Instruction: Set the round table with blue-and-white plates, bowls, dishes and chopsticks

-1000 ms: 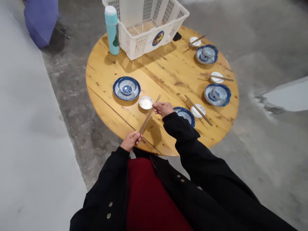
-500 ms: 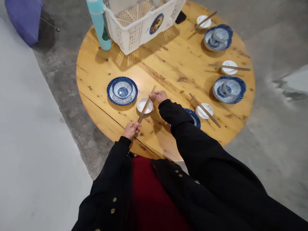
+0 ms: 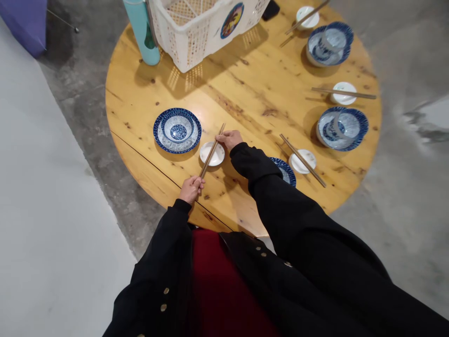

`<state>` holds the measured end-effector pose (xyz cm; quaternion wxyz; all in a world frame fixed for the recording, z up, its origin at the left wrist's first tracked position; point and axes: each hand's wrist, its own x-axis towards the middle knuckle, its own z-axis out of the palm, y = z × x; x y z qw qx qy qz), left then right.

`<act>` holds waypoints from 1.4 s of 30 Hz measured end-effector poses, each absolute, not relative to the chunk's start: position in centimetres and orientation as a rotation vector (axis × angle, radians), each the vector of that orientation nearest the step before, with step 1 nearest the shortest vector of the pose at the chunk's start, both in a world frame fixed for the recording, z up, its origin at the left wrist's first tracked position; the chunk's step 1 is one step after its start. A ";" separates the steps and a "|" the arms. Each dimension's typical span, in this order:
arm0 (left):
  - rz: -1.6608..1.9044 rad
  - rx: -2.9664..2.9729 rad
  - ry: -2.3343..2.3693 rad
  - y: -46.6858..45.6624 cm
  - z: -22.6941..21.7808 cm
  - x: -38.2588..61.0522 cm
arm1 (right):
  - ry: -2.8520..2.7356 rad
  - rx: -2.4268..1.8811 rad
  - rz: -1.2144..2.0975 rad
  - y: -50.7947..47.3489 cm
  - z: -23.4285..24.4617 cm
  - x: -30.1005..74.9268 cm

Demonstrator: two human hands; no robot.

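Observation:
A pair of brown chopsticks (image 3: 212, 151) lies slanted across a small white dish (image 3: 212, 154) on the round wooden table (image 3: 245, 98). My left hand (image 3: 191, 188) is closed on their near end. My right hand (image 3: 228, 139) pinches them near the far end. Left of the dish stands a blue patterned plate with a bowl in it (image 3: 177, 130). Another blue plate (image 3: 285, 171) shows partly under my right sleeve.
A white plastic basket (image 3: 203, 28) and a teal bottle (image 3: 141, 32) stand at the table's far side. Further blue plate sets (image 3: 342, 128) (image 3: 329, 43) with white dishes and chopsticks (image 3: 302, 160) (image 3: 343, 93) line the right rim. Concrete floor surrounds the table; a purple umbrella (image 3: 24, 21) lies at top left.
Both hands have carried the chopsticks forward and left, from above the bare wood onto the small white dish. The camera has tipped down and closer.

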<state>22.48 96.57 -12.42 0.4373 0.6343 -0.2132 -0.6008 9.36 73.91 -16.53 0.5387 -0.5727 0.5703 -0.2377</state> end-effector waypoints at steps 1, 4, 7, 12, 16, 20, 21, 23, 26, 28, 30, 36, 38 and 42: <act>-1.498 1.577 -0.533 96.6 -12.4 22.5 | 1.363 -1.364 -0.560 73.9 -16.4 9.4; -1.513 1.577 -0.539 96.5 -12.3 22.4 | 1.375 -1.365 -0.543 74.1 -16.0 9.5; -1.519 1.573 -0.538 96.6 -12.3 22.3 | 1.383 -1.363 -0.537 74.3 -15.7 9.6; -1.505 1.570 -0.544 96.5 -12.5 22.2 | 1.394 -1.354 -0.553 74.4 -15.7 9.6; -1.505 1.558 -0.543 96.4 -12.7 22.3 | 1.384 -1.359 -0.566 74.4 -15.6 9.6; -1.498 1.541 -0.538 96.4 -12.7 22.4 | 1.391 -1.346 -0.563 74.4 -15.4 9.7; -1.492 1.542 -0.537 96.4 -12.7 22.4 | 1.391 -1.348 -0.560 74.4 -15.4 9.7; -1.487 1.547 -0.540 96.3 -12.7 22.4 | 1.395 -1.355 -0.556 74.3 -15.3 9.8; -1.487 1.557 -0.546 96.2 -12.7 22.4 | 1.406 -1.362 -0.551 74.3 -15.3 9.8; -1.487 1.563 -0.549 96.1 -12.7 22.5 | 1.412 -1.362 -0.555 74.3 -15.4 9.8; -1.486 1.565 -0.555 96.0 -12.7 22.5 | 1.416 -1.353 -0.560 74.2 -15.6 9.7; -1.480 1.556 -0.559 96.0 -12.7 22.6 | 1.454 -1.354 -0.581 74.1 -16.5 9.5; -1.482 1.566 -0.548 96.0 -12.6 22.6 | 1.461 -1.354 -0.601 74.0 -16.7 9.5; -1.490 1.607 -0.515 95.9 -12.5 22.5 | 1.473 -1.357 -0.627 74.0 -16.8 9.4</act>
